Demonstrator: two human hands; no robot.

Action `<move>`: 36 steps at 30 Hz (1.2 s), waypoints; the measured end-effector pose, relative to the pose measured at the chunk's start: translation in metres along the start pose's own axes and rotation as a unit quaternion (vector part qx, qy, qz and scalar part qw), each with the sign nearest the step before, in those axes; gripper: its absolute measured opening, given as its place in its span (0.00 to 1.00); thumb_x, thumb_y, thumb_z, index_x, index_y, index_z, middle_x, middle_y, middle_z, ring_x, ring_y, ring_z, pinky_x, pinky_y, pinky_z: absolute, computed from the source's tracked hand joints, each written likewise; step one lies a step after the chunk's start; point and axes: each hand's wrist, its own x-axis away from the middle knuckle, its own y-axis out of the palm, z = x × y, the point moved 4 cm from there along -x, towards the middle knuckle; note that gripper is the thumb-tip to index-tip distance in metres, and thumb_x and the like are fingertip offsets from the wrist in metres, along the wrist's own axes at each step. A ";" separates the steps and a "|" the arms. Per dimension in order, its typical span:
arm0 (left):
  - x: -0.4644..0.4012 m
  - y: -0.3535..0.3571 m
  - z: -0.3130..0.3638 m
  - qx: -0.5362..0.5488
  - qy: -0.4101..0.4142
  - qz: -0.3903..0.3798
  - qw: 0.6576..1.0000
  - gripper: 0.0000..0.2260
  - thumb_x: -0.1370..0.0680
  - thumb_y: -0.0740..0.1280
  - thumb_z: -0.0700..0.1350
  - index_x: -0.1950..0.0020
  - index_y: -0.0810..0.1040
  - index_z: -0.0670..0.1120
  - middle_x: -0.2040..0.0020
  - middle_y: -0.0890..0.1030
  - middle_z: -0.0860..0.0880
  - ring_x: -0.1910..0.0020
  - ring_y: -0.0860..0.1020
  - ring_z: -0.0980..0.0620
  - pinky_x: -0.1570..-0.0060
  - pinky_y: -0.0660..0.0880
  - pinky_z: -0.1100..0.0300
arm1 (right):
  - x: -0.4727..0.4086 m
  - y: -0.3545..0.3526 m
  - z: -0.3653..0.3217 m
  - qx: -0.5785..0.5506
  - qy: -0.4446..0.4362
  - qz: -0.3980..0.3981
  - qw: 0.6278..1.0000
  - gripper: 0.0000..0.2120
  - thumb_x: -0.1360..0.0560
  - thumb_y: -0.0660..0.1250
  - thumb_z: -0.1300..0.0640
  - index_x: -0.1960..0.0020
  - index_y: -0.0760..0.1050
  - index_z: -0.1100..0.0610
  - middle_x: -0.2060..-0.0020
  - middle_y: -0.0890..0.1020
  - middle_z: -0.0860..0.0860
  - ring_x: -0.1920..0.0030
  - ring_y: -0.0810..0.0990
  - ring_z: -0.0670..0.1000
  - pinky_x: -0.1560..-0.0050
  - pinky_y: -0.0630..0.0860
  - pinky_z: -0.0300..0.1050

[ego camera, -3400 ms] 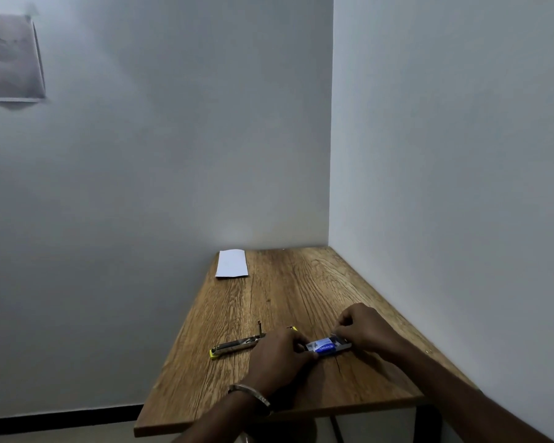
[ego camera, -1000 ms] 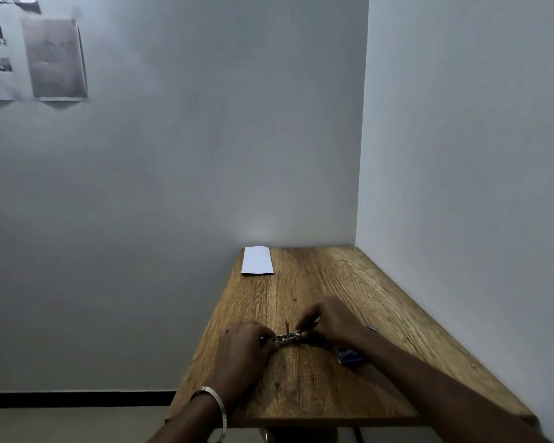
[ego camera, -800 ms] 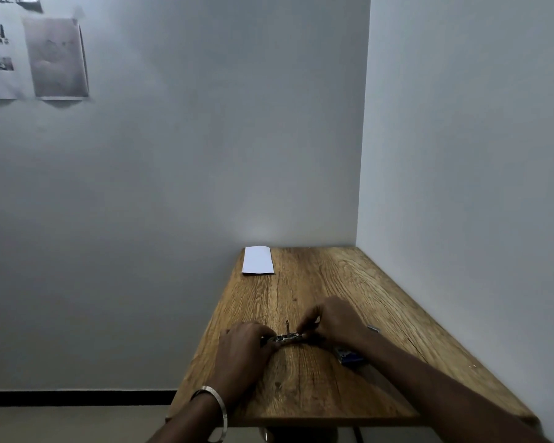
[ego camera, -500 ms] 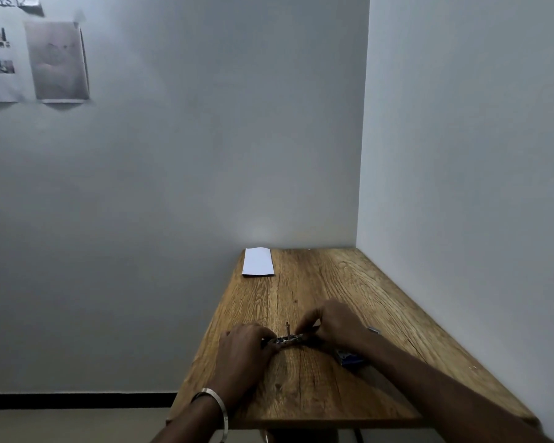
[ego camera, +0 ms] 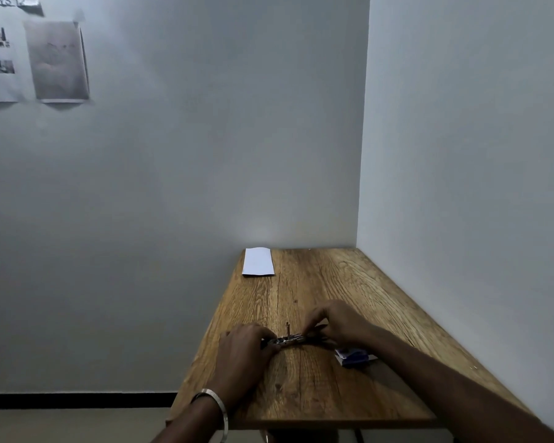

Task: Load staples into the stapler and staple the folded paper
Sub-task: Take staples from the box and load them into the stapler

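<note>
A small metal stapler (ego camera: 289, 339) lies flat on the wooden table (ego camera: 304, 388), its thin pusher rod sticking up. My left hand (ego camera: 243, 350) grips its left end. My right hand (ego camera: 336, 321) has its fingers curled over the stapler's right end; whether staples are pinched in them is hidden. The blue and white staple box (ego camera: 355, 357) lies under my right forearm. The folded white paper (ego camera: 258, 261) rests at the table's far left corner, away from both hands.
Grey walls close the table in at the back and along the right. Its left and near edges drop off to the floor. Sheets of paper (ego camera: 56, 60) are taped high on the left wall.
3.4 s ago both hands were on the staple box, with the stapler lying apart to the left. Now both hold the stapler. Over the last second they barely moved.
</note>
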 end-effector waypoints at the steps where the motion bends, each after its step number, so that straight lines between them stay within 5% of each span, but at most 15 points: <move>1: 0.000 0.000 0.000 -0.001 -0.001 0.002 1.000 0.10 0.23 0.66 0.58 0.45 0.82 0.58 0.51 0.82 0.60 0.52 0.75 0.61 0.47 0.73 0.57 | 0.001 -0.002 0.003 0.000 0.006 0.000 1.000 0.07 0.26 0.73 0.61 0.52 0.85 0.51 0.52 0.84 0.43 0.49 0.81 0.41 0.43 0.80 0.44; 14: 0.001 0.000 0.000 0.012 -0.003 -0.013 1.000 0.10 0.24 0.67 0.58 0.45 0.82 0.58 0.51 0.82 0.60 0.52 0.76 0.62 0.46 0.76 0.55 | 0.009 -0.017 0.015 0.023 0.011 0.048 0.999 0.07 0.25 0.73 0.61 0.48 0.85 0.55 0.51 0.86 0.48 0.51 0.82 0.41 0.46 0.80 0.40; 21: 0.001 -0.001 0.002 0.014 0.000 -0.018 1.000 0.10 0.23 0.67 0.56 0.44 0.81 0.57 0.50 0.82 0.59 0.52 0.76 0.61 0.46 0.76 0.55 | -0.005 -0.006 -0.027 0.009 -0.079 0.081 0.994 0.16 0.27 0.75 0.58 0.39 0.82 0.51 0.49 0.87 0.48 0.56 0.80 0.34 0.54 0.73 0.25; 36: 0.000 -0.002 0.002 0.016 -0.001 -0.006 1.000 0.09 0.24 0.68 0.55 0.46 0.82 0.56 0.51 0.83 0.59 0.54 0.76 0.62 0.51 0.76 0.60 | -0.004 -0.002 -0.017 0.020 -0.056 0.082 0.995 0.06 0.27 0.74 0.63 0.51 0.85 0.57 0.54 0.87 0.49 0.60 0.81 0.36 0.55 0.78 0.29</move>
